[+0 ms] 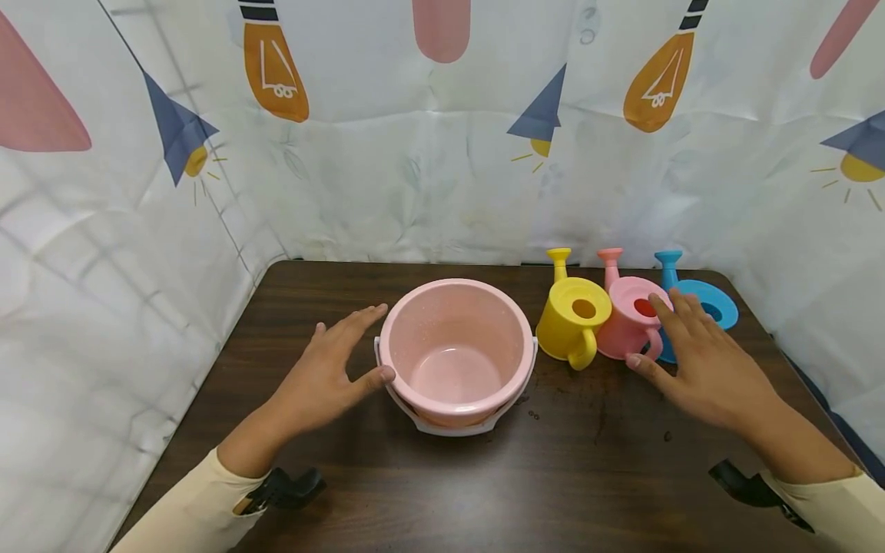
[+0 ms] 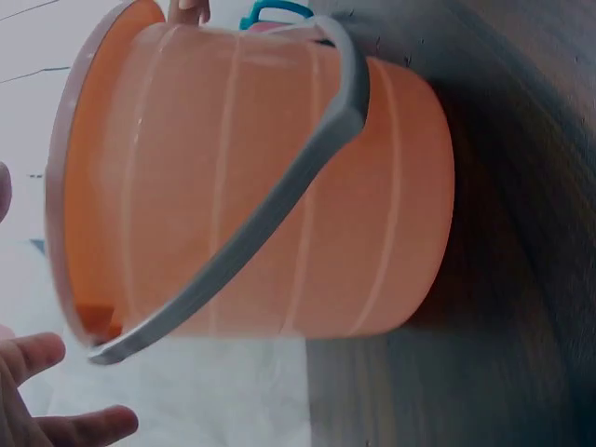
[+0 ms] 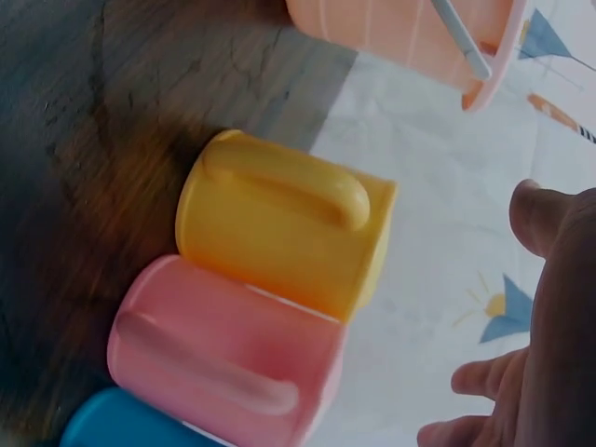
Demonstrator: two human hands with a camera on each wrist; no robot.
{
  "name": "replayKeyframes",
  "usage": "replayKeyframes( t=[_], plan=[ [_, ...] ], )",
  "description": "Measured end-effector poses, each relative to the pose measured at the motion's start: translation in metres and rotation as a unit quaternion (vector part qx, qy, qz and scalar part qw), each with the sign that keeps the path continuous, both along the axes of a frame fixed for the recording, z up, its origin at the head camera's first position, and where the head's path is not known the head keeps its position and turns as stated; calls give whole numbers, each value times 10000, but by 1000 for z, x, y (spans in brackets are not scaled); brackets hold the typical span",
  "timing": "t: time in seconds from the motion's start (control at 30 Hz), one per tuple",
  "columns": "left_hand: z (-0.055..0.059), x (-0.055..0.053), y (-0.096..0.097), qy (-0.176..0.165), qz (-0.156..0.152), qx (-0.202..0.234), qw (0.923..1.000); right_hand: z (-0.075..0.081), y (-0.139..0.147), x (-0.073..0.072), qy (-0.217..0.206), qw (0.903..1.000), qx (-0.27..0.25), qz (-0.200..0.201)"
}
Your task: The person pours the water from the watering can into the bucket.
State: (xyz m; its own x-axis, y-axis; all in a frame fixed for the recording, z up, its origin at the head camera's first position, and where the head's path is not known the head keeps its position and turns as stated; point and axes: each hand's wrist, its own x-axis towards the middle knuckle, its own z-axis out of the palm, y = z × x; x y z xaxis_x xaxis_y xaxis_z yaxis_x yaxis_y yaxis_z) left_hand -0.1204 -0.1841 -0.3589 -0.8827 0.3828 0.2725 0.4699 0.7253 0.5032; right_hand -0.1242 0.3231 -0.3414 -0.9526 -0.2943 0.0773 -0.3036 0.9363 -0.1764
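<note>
Blue watering can [image 1: 715,292]: hidden in good part behind the pink can and the right hand; showing spout, round top and a low strip of body in the head view; cut off by the lower edge of the right wrist view.
Pink watering can [image 1: 618,326]: covered slightly by the right fingertips; standing between yellow and blue, reddish inside the round mouth.
Yellow watering can [image 1: 563,322]: standing upright just right of the bucket, with spout at the far side and handle toward the person.
Bucket [image 2: 223,168]: hidden along much of its outer wall in the head view, cropped in the right wrist view; standing upright near the middle of the table [image 1: 442,491]; pale pink from above, orange in the left wrist view, thick-rimmed, ringed with pale bands.
Bucket handle [image 2: 279,200]: whitish or grey, hanging down the near side.
Left hand [image 1: 325,376]: held beside the rim, fingers and thumb spread apart; cannot tell whether touching; cropped to a few fingertips in the left wrist view.
Right hand [image 1: 705,369]: raised near the pink and blue cans, fingers nearly straight, thumb apart, holding nothing.
</note>
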Motion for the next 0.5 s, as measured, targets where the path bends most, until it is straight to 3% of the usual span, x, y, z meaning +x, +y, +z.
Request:
replayKeyframes(
  t=[0.2,0.5],
  plan=[
    [-5,-1,9,-92,-124,305,9994,-5,-7,1,182,9998,-56,116],
    [-11,-1,13,-307,-141,395,9986,-9,-15,4,141,9999,42,42]
  ],
)
